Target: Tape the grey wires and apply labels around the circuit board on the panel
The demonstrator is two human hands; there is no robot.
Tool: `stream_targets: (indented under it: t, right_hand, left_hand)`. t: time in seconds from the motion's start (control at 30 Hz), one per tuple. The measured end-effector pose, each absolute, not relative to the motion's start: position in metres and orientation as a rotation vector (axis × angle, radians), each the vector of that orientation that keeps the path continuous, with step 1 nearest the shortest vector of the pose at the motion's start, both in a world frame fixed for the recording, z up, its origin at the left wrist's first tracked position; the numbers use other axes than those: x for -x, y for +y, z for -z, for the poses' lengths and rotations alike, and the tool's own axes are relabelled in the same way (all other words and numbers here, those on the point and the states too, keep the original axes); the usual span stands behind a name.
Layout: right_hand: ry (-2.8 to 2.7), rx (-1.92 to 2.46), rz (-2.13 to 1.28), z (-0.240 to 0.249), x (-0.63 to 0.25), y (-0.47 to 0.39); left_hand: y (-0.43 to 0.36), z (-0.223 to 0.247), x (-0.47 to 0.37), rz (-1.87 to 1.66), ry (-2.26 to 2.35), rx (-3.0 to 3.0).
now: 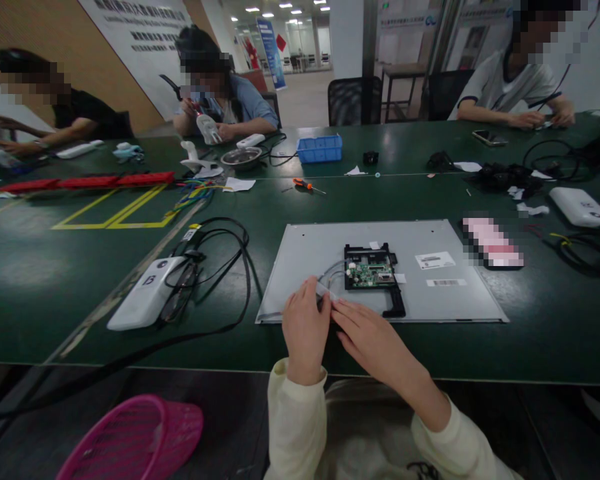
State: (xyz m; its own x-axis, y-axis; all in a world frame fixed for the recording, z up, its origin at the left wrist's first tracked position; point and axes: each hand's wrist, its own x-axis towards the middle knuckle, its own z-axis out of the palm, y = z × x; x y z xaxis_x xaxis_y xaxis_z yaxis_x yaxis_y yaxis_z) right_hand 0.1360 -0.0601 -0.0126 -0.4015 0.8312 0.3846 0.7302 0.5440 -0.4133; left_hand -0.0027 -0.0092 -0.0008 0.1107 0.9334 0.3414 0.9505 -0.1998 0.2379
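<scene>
A grey flat display panel (310, 247) lies with its back up in front of me. On it sits a black plastic frame (399, 301) carrying a green circuit board (370, 275). Thin grey cables (333, 268) curve from the board's left side toward my hands. My left hand (305, 327) is closed over the panel's front edge, with a small pale strip (323, 289) showing at its fingertips. My right hand (375, 337) meets it from the right, fingers pressed together near the same spot. What exactly lies between the fingertips is hidden.
Left of the panel rest a white power bank (147, 293) and looped black cables (245, 267). A pink phone (493, 241) touches or nearly touches the panel's right side. Beyond are an orange screwdriver (307, 186) and a blue basket (320, 149). Several people sit across the table.
</scene>
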Motion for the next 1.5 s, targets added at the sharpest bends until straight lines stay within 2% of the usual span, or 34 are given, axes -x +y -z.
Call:
stream_targets:
  t: [0.4, 0.73, 0.83, 1.03, 1.13, 1.37, 1.5]
  right_hand:
    - [-2.189, 1.270, -0.214, 0.010, -0.136, -0.064]
    - [-2.008, 1.256, -0.115, 0.004, -0.140, -0.066]
    - [-1.908, 1.255, -0.104, 0.004, -0.141, -0.067]
    - [-1.814, 1.271, -0.112, 0.005, -0.143, -0.068]
    - [-1.812, 1.271, -0.127, 0.005, -0.143, -0.068]
    - [-1.822, 1.263, -0.132, 0.004, -0.143, -0.067]
    - [-1.824, 1.265, -0.130, 0.003, -0.143, -0.067]
  left_hand:
    - [-0.008, 0.007, 0.005, 0.832, -1.929, 2.379]
    - [-0.015, -0.004, 0.003, 1.164, -1.725, 2.429]
    - [-0.021, -0.006, 0.004, 1.084, -1.655, 2.506]
    - [-0.029, -0.007, 0.002, 0.620, -1.632, 2.579]
    - [-0.028, -0.009, 0.001, 0.496, -1.635, 2.552]
    - [-0.025, -0.010, 0.000, 0.431, -1.617, 2.492]
    - [-0.017, -0.018, 0.011, 0.618, -1.634, 2.422]
